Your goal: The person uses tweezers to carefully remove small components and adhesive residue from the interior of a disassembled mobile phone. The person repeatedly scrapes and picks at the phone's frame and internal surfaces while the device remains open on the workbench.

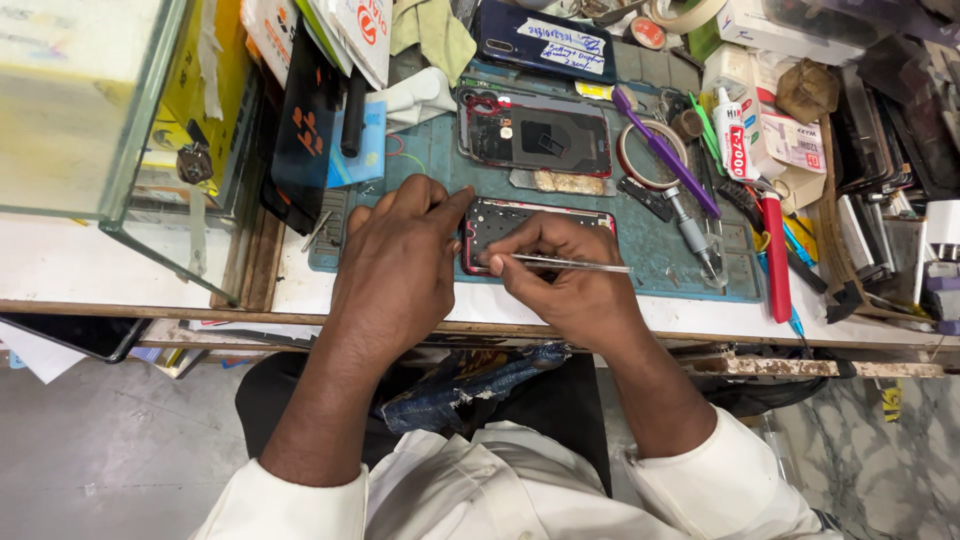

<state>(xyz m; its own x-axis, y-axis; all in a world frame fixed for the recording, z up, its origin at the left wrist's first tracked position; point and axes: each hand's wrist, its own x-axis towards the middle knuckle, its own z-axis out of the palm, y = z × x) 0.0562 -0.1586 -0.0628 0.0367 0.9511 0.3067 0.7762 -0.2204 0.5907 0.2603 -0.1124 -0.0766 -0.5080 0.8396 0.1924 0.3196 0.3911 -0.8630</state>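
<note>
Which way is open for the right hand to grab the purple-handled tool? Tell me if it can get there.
Probably yes. The right hand holds metal tweezers; the purple-handled tool lies uncovered on the mat just beyond, nothing between, though the tweezers occupy its fingers.

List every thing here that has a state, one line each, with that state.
Opened phone: on the mat, insides exposed, steadied by the left hand.
Metal tweezers: pinched in the right hand, tips on the phone.
Phone back cover: detached, inner side up.
Glue bottle: capped, lying down.
Tape roll: flat on the mat.
</note>
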